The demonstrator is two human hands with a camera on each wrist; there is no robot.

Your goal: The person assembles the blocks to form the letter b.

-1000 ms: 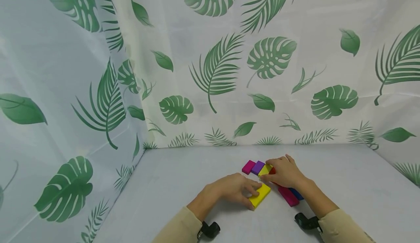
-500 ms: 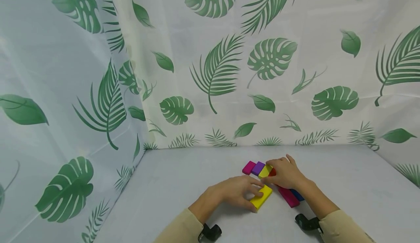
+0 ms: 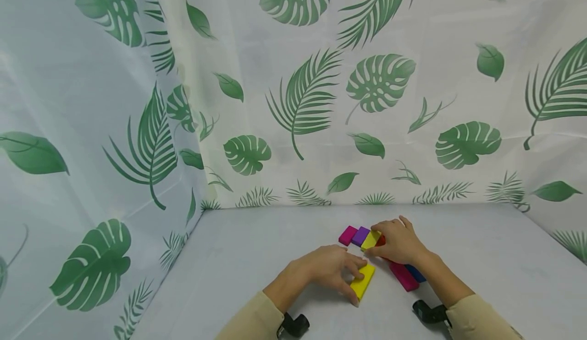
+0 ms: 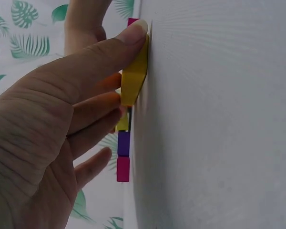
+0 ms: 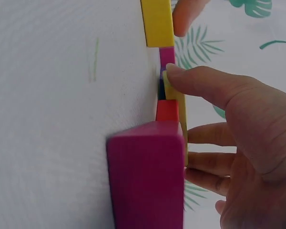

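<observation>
My left hand (image 3: 327, 267) pinches a flat yellow block (image 3: 365, 281) on the table, thumb on its near end and fingertips toward its far side. In the left wrist view, the thumb lies along this yellow block (image 4: 135, 78). To the right and farther back, my right hand (image 3: 400, 241) grips another yellow block (image 3: 370, 241) between thumb and fingers. This one stands in a row with a purple block (image 3: 360, 236) and a small magenta block (image 3: 348, 235). A red block (image 3: 381, 240) beside it is mostly hidden by my right hand.
Under my right wrist lie a long magenta block (image 3: 403, 276) and a blue block (image 3: 416, 272), side by side. The white table (image 3: 257, 238) meets a leaf-print curtain (image 3: 312, 126) at the back and left. A dark wrist camera (image 3: 428, 311) hangs under each forearm.
The yellow block in my left hand has turned and come slightly nearer, leaving a wider gap to the row. My right hand stays almost still on its block.
</observation>
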